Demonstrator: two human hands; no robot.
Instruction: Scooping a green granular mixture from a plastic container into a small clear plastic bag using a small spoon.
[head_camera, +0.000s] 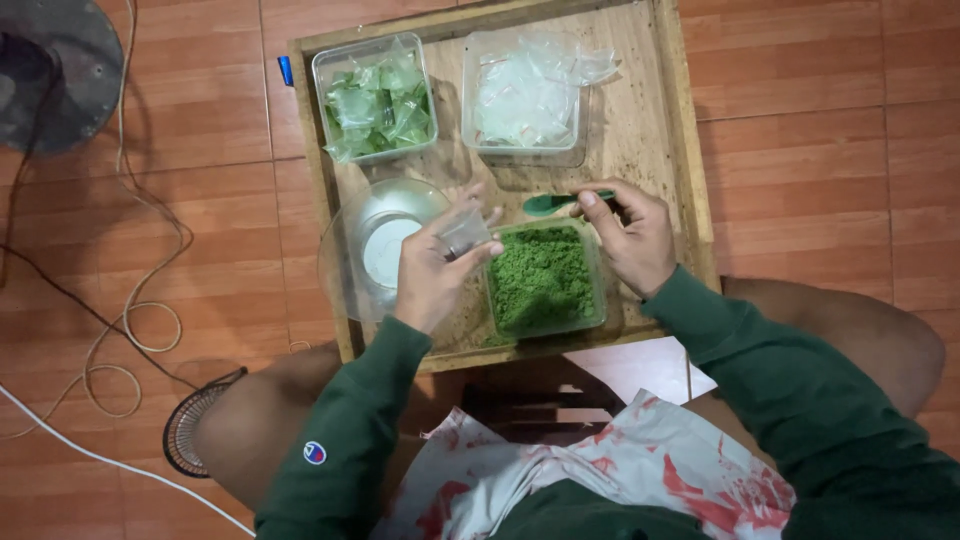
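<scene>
1. Head view: the left hand (432, 272) has its grip closed narrowly around a small clear bag (464, 234), pinched between thumb and fingers and held up over the wooden tray (690, 150).
2. The right hand (632, 238) grips the handle of a green spoon (556, 202), whose bowl points toward the left hand, just beyond the bag.
3. Directly between and below both hands sits a clear tub of green powder (542, 280).
4. Just left of the left hand lies a round clear lid (378, 242); farther ahead stand a tub of filled packets (376, 98) and a tub of empty bags (526, 92).
5. The bag looks light, thin, limp and slippery; it is probably best held at its mouth edge so it stays open. The spoon looks light and stiff, best held by its handle end.
</scene>
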